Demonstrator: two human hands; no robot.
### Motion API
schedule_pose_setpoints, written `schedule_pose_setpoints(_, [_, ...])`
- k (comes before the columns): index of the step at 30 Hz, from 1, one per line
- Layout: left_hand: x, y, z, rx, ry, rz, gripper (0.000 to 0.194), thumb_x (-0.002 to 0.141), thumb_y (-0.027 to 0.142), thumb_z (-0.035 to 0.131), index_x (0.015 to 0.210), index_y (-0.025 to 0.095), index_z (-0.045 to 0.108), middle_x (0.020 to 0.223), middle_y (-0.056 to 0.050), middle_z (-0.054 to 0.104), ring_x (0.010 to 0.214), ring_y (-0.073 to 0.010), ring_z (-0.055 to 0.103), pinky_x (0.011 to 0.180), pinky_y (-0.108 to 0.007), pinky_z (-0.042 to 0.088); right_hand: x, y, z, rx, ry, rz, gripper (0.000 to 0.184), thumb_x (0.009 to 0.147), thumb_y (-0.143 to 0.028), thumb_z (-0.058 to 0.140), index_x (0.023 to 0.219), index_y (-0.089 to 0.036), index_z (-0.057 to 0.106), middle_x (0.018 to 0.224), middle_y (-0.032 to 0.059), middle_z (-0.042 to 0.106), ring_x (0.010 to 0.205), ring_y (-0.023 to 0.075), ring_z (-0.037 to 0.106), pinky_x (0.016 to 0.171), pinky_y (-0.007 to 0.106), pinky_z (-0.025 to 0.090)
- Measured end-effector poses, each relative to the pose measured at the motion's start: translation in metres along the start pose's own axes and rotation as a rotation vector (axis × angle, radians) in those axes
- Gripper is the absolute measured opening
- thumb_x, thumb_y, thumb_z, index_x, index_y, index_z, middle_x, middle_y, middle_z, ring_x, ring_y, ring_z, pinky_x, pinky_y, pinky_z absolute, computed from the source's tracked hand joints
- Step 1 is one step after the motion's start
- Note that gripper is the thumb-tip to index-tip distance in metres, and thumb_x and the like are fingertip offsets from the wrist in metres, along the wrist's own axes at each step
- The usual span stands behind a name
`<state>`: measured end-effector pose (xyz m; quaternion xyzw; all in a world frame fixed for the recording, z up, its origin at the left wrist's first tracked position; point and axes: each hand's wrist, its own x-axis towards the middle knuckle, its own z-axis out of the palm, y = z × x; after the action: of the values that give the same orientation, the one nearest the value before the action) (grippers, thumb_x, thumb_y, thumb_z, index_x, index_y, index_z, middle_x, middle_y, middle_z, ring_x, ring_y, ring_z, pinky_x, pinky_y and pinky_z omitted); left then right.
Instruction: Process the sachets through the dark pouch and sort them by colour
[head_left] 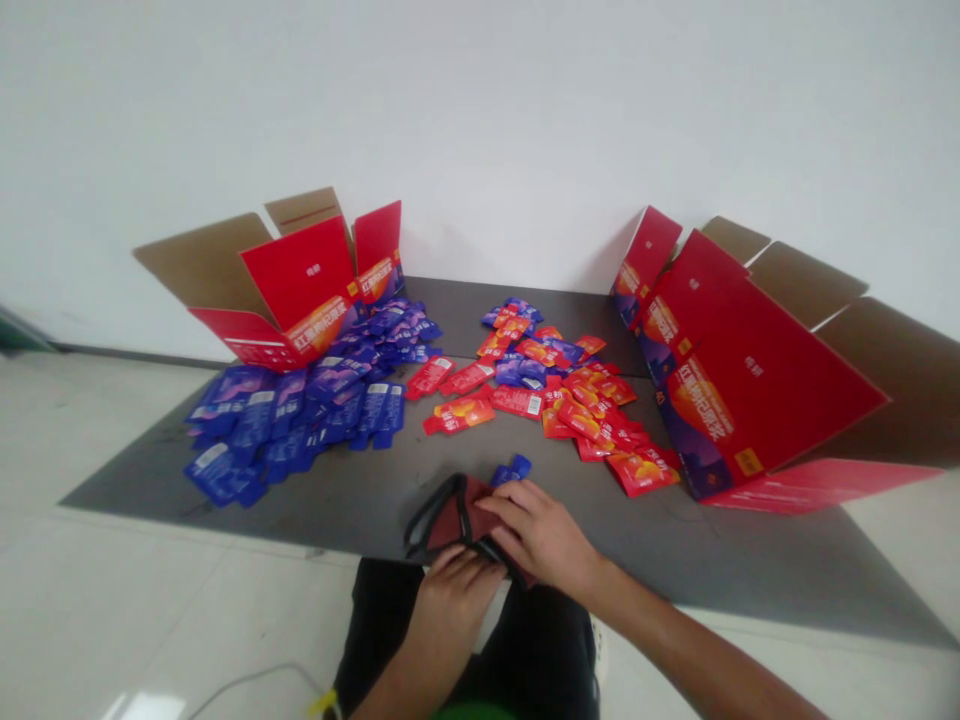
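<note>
The person holds a dark red pouch [457, 515] with black edging [435, 505] in both hands, just above the near edge of a dark grey table top [360, 505], and it seems soft and folded, though I cannot tell its material; the right hand [536, 535] lies over the upper side of the pouch, with its fingers [499, 508] long and a little spread, pressing down on it; the thumb of this hand is not clear, so I cannot tell if it pinches; the left hand [457, 600] is below, with its fingers [450, 560] curved at the lower edge of the pouch, and I cannot tell if they grip it or only support it. In my judgement, this hold is good when both hands share the soft material, because one hand steadies it from below while the other flattens it from above; the black edging should not be twisted, and the fingers should stay away from its folds. A small group of blue sachets [511, 470] lies just beyond the pouch, near the right fingers but apart from them; a wide heap of blue sachets [296, 425] and a heap of red sachets [577, 410] lie farther on the table top; an open red carton [296, 285] stands at the far left, and another red carton [757, 375] lies at the right.
</note>
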<state>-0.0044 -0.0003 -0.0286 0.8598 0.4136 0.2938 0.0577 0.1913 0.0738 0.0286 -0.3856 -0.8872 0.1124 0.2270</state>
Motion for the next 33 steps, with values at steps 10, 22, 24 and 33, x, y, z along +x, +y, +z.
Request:
schedule_pose_setpoints(10, [0.004,0.002,-0.001,-0.002,0.039,0.017,0.032,0.106,0.016,0.041,0.108,0.021,0.072,0.104,-0.003,0.080,0.096,-0.0203,0.076,0.090,-0.037,0.055,0.004,0.009,-0.009,-0.060,0.063,0.027,0.031,0.099,-0.029,0.058,0.130,-0.022,0.060,0.118,0.0099,0.066,0.106,0.0250,0.061,0.093,0.040,0.055])
schedule_pose_setpoints(22, [0.006,0.004,-0.005,-0.003,0.042,0.022,0.034,0.106,0.017,0.038,0.107,0.021,0.072,0.102,-0.004,0.080,0.095,-0.0202,0.076,0.089,-0.036,0.056,0.003,0.010,-0.008,-0.054,0.045,0.014,0.033,0.099,-0.027,0.059,0.132,-0.022,0.059,0.119,0.0091,0.066,0.107,0.0245,0.061,0.094,0.039,0.055])
schedule_pose_setpoints(24, [0.005,0.005,-0.004,-0.005,0.043,-0.007,0.038,0.107,0.016,0.036,0.099,0.021,0.073,0.091,-0.003,0.079,0.085,-0.0198,0.076,0.087,-0.037,0.056,0.000,0.000,-0.001,0.006,0.012,-0.048,0.032,0.098,-0.027,0.060,0.130,-0.023,0.060,0.117,0.0072,0.067,0.106,0.0226,0.062,0.095,0.036,0.055])
schedule_pose_setpoints(33, [0.008,0.003,-0.006,0.006,0.058,0.059,0.031,0.108,0.020,0.038,0.118,0.021,0.068,0.121,-0.003,0.076,0.112,-0.0206,0.072,0.092,-0.036,0.055,0.012,0.028,-0.016,-0.129,0.094,0.106,0.031,0.098,-0.027,0.059,0.128,-0.019,0.062,0.118,0.0114,0.066,0.105,0.0273,0.061,0.091,0.043,0.056])
